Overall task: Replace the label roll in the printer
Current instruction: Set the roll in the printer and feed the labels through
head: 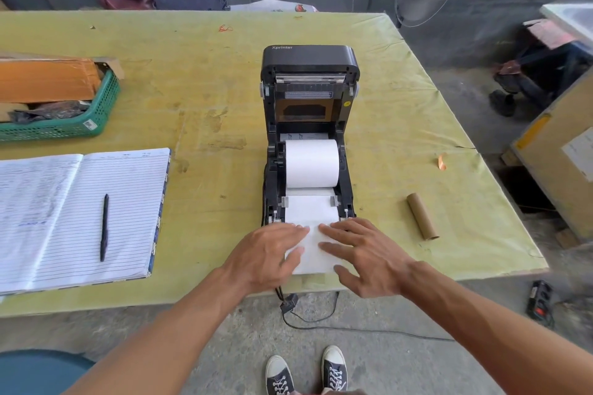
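Note:
A black label printer (348,170) stands on the table with its lid (309,56) swung up and back. A white label roll (312,163) sits in its bay. The roll's paper strip (310,212) runs forward between the two grey guides and out over the front edge. My left hand (269,252) lies flat on the strip's left side, thumb resting on the paper. My right hand (365,255) lies flat on the strip's right side with its fingers spread. An empty brown cardboard core (422,216) lies on the table to the right of the printer.
An open lined notebook (57,221) with a black pen (104,226) on it lies at the left. Behind it is a green basket (96,115) with orange packets. The yellow-green table (208,99) ends just before my hands. A cable (308,317) hangs to the floor.

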Action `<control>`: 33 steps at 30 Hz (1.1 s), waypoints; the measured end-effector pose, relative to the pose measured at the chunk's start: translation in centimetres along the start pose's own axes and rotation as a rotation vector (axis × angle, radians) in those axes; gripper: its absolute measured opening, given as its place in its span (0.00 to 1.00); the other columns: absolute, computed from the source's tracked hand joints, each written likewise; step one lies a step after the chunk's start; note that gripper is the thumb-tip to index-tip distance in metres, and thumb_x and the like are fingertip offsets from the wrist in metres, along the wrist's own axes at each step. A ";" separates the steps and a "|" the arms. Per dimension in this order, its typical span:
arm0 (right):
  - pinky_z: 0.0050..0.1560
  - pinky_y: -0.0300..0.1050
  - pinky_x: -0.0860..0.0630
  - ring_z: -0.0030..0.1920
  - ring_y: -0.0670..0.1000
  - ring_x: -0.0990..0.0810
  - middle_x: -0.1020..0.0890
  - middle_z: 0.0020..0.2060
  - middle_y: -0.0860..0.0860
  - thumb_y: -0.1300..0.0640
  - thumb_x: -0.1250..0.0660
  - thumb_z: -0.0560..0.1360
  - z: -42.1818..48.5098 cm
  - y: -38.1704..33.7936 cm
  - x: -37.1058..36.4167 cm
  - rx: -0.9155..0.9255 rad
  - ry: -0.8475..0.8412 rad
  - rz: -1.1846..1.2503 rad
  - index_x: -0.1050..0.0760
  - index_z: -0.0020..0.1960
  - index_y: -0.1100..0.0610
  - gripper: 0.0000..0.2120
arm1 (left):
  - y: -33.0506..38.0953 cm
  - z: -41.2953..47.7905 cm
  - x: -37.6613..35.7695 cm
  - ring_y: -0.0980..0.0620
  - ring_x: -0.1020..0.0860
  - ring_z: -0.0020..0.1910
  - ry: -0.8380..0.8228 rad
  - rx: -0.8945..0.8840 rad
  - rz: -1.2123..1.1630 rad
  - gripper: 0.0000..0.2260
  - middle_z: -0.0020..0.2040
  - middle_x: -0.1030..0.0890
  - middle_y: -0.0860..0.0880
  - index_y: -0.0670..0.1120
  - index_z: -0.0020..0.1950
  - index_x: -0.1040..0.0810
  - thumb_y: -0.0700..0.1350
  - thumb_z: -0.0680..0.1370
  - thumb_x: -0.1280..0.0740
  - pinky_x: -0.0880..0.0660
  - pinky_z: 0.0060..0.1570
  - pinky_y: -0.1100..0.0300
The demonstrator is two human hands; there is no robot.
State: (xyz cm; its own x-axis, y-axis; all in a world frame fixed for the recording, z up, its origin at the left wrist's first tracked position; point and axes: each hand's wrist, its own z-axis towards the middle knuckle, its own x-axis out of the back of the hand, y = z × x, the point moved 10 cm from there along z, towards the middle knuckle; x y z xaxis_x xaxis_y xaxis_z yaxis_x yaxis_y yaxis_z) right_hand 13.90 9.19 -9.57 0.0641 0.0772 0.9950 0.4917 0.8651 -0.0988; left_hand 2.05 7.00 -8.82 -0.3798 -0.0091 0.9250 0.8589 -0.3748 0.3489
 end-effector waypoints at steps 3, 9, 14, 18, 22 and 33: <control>0.61 0.56 0.23 0.54 0.58 0.17 0.14 0.54 0.58 0.57 0.43 0.80 1.1 1.3 1.1 -0.148 0.051 0.129 0.26 0.68 0.59 0.19 | -2.0 1.7 0.9 0.47 0.19 0.50 0.070 0.088 0.052 0.18 0.56 0.17 0.42 0.38 0.66 0.22 0.31 0.76 0.34 0.22 0.53 0.60; 0.42 0.54 0.21 0.42 0.61 0.18 0.16 0.45 0.57 0.69 0.37 0.75 3.4 2.7 1.2 -0.257 0.085 0.119 0.20 0.59 0.60 0.15 | -2.2 2.9 0.3 0.53 0.29 0.44 -0.106 -0.004 0.130 0.20 0.53 0.19 0.48 0.45 0.60 0.18 0.29 0.73 0.35 0.28 0.47 0.66; 0.39 0.54 0.20 0.42 0.62 0.18 0.18 0.52 0.56 0.67 0.36 0.77 3.5 2.8 1.3 -0.260 0.101 0.123 0.18 0.60 0.58 0.15 | -1.2 1.7 0.6 0.47 0.25 0.57 -0.164 -0.162 0.250 0.22 0.60 0.23 0.45 0.49 0.67 0.23 0.39 0.73 0.31 0.25 0.51 0.54; 0.39 0.53 0.19 0.43 0.62 0.16 0.17 0.54 0.57 0.65 0.35 0.77 3.5 2.8 1.4 -0.262 0.114 0.150 0.17 0.60 0.57 0.14 | -0.4 1.3 0.9 0.45 0.20 0.49 -0.076 -0.210 0.288 0.17 0.52 0.17 0.44 0.47 0.57 0.16 0.40 0.68 0.22 0.22 0.40 0.53; 0.43 0.52 0.20 0.46 0.61 0.17 0.17 0.55 0.56 0.60 0.35 0.79 3.5 2.9 1.5 -0.291 0.100 0.176 0.18 0.61 0.56 0.13 | 0.5 1.1 1.0 0.44 0.17 0.50 0.011 -0.237 0.239 0.15 0.52 0.15 0.43 0.42 0.52 0.15 0.38 0.66 0.21 0.18 0.45 0.52; 0.52 0.53 0.22 0.53 0.59 0.19 0.18 0.56 0.56 0.56 0.29 0.78 3.2 2.7 1.3 -0.326 0.087 0.166 0.19 0.64 0.57 0.15 | -0.1 0.6 0.1 0.43 0.18 0.57 -0.068 -0.186 0.175 0.23 0.59 0.17 0.43 0.43 0.62 0.18 0.45 0.70 0.41 0.20 0.55 0.49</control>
State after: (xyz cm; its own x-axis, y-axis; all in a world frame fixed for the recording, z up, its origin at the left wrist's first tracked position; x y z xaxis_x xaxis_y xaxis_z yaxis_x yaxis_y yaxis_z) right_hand 12.51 13.17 -8.52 0.2328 0.1492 0.9610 0.7180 0.6402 -0.2733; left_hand 2.12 7.55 -8.67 -0.2016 -0.0284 0.9791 0.8293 -0.5367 0.1552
